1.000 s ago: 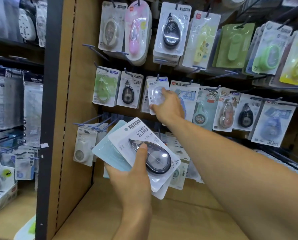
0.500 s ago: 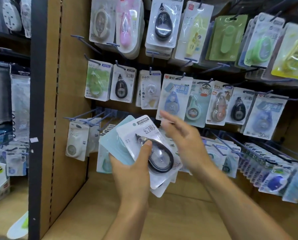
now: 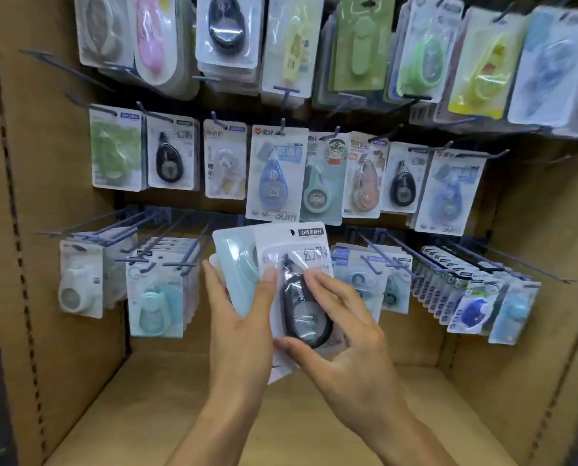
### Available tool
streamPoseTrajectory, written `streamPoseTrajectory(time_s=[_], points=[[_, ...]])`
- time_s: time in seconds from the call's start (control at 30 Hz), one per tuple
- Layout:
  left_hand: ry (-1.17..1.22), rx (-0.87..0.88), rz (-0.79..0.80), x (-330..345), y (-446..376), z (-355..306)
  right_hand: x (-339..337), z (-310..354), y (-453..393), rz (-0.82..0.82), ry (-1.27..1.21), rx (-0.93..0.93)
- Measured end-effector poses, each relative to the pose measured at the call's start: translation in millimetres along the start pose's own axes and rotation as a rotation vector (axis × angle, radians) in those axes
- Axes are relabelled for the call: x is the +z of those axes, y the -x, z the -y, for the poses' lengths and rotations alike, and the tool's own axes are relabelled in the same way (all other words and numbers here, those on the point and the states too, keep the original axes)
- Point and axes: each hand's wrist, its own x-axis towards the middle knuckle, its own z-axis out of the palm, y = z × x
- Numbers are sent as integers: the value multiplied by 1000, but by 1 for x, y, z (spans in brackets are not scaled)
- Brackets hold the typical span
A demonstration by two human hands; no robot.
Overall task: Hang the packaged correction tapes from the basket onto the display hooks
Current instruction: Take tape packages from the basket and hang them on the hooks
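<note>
My left hand [image 3: 244,317] holds a fanned stack of packaged correction tapes in front of the lowest hook row. The front pack [image 3: 297,260] is white with a black tape inside; a pale blue pack [image 3: 235,260] lies behind it. My right hand [image 3: 341,331] pinches the black tape pack, fingers on the blister and thumb under its lower edge. Display hooks [image 3: 166,237] stick out in three rows. A matching black tape pack [image 3: 171,156] hangs second from the left in the middle row. The basket is out of view.
Hanging packs fill the cardboard-backed bay: a white pack [image 3: 79,280] and mint packs [image 3: 156,297] low left, a dense row of blue ones [image 3: 476,304] low right. Bare hook ends [image 3: 550,274] jut out on the right. A wooden shelf floor [image 3: 247,415] lies below.
My right hand let go of the pack it hung in the middle row, came down and took hold of the black tape pack. The stack turned more upright and the view moved closer.
</note>
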Motion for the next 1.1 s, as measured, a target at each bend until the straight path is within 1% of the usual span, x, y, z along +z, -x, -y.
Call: streamPoseTrajectory(time_s=[0.07, 0.13, 0.23, 0.27, 0.4, 0.53, 0.67, 0.83, 0.87, 0.97, 1.1], points=[[-26, -12, 37, 7, 3, 1, -2, -4, 4, -80, 17, 7], [-35, -40, 58, 12, 6, 2, -6, -4, 6, -106, 53, 28], [-24, -70, 62, 17, 6, 7, -15, -3, 7, -4, 71, 72], [-22, -74, 74, 18, 5, 9, -17, -4, 8, 2, 69, 72], [-28, -69, 111, 25, 9, 12, -22, -6, 13, -78, 75, 59], [2, -55, 160, 34, 13, 11, -33, -9, 14, -188, 44, 100], [-3, -90, 213, 43, 19, 13, -42, -11, 17, -257, 124, 92], [-2, -87, 257, 48, 21, 17, -53, -14, 18, -275, 211, 121], [3, -85, 270, 50, 22, 18, -56, -15, 19, -284, 207, 142], [37, -80, 301, 53, 26, 21, -64, -18, 20, -307, 96, 211], [49, -116, 282, 56, 27, 24, -77, -31, 0, -446, 96, 226]])
